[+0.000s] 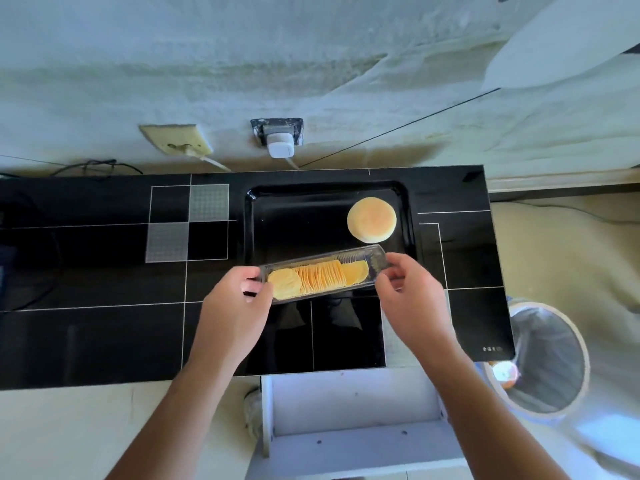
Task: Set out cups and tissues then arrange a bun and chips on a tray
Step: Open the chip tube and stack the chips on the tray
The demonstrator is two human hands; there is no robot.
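Observation:
A black tray [298,209] lies on the black glass table [86,334], near the wall. A round pale bun [371,220] sits in the tray's right part. A long clear plastic container of stacked yellow chips [322,277] hangs over the tray's near edge, tilted a little with its right end farther away. My left hand [239,306] grips its left end and my right hand [408,299] grips its right end. No cups or tissues are in view.
The wall behind carries a beige socket plate [176,140] and a white plug adapter [280,145], with cables trailing down. A mesh waste bin [543,358] stands to the right of the table. A white shelf unit [353,420] sits below the table's front edge.

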